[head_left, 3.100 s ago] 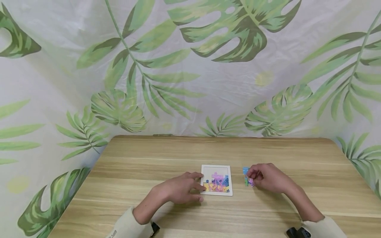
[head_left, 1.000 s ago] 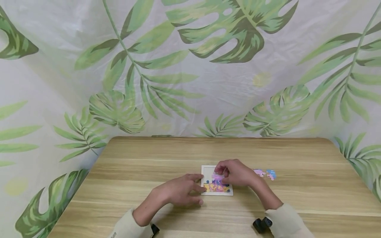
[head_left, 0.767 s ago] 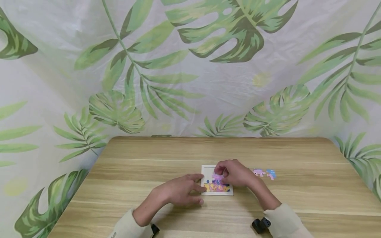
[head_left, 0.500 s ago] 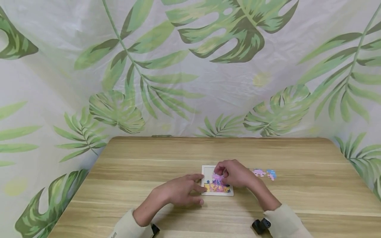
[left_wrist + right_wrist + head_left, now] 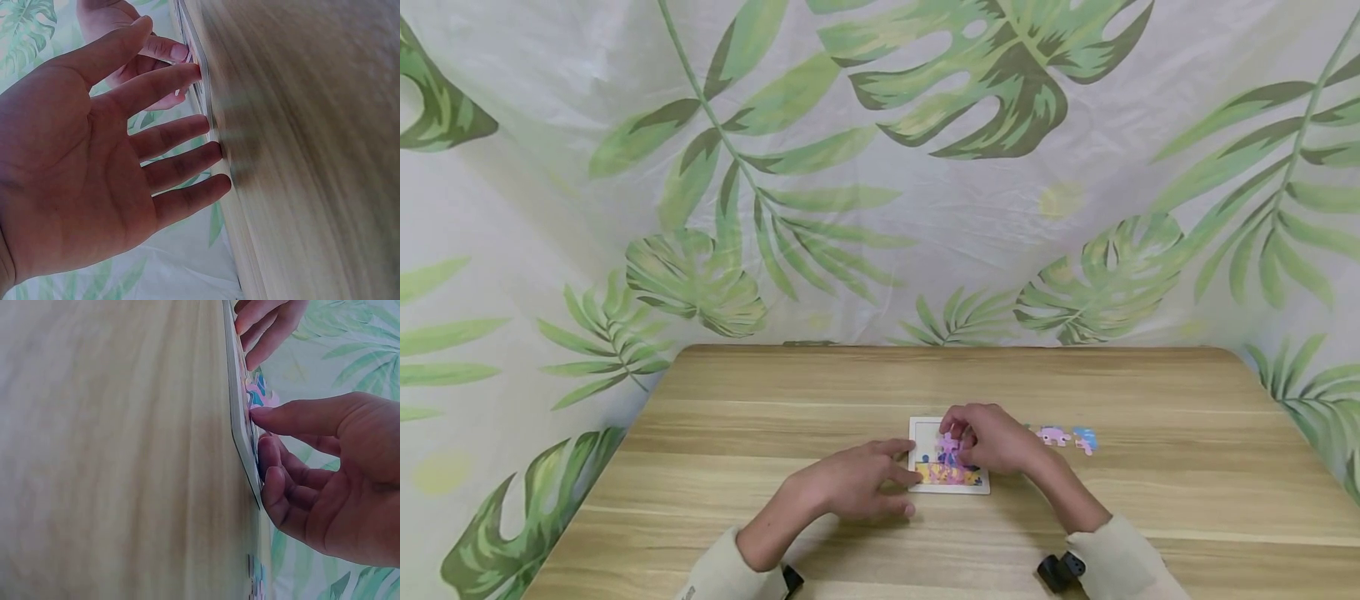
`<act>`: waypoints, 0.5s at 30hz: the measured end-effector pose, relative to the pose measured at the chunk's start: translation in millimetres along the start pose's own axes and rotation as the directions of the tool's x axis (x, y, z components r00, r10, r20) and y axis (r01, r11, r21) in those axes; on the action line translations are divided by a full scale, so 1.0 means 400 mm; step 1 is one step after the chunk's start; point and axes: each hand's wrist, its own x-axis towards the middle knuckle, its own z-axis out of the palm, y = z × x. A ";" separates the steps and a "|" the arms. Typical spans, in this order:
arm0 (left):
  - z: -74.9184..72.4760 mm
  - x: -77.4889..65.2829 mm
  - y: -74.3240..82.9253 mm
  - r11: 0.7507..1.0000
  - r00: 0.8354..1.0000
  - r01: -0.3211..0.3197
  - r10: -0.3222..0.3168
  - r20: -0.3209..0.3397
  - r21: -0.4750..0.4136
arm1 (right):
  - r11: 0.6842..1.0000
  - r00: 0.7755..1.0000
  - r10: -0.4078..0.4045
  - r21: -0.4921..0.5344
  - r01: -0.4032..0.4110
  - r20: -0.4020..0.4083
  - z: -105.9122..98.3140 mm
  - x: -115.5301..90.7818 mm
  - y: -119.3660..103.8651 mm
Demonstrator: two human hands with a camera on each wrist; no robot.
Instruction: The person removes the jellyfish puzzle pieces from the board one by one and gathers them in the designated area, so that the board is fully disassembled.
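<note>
A square white-framed jigsaw puzzle tray (image 5: 951,490) lies flat on the wooden table, its lower part filled with yellow and pink pieces. My left hand (image 5: 861,479) has its fingers straight, the tips on the tray's left edge; the left wrist view shows its open palm (image 5: 81,156). Over the tray, my right hand (image 5: 1000,437) pinches a pink and blue puzzle piece (image 5: 949,448) between thumb and fingers. From the right wrist view, this puzzle piece (image 5: 261,394) stands tilted up from the tray, beside the thumb tip of the right hand (image 5: 331,469). The right hand hides the tray's upper right part.
Loose puzzle pieces lie on the table right of the tray: a pink one (image 5: 1053,436) and a blue and pink one (image 5: 1085,440). A bit of green shows beside the right wrist. Behind the table (image 5: 820,375) hangs a leaf-patterned cloth (image 5: 850,250).
From the loose pieces on the right, my right hand has moved left to the tray. Over the last second it stays there while the pink piece tilts slightly. The left hand keeps its place.
</note>
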 end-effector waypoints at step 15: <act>0.000 0.001 0.001 1.000 1.000 0.020 -0.020 0.020 -0.016 | 0.999 1.000 -0.005 0.046 0.005 -0.002 -0.011 -0.007 0.000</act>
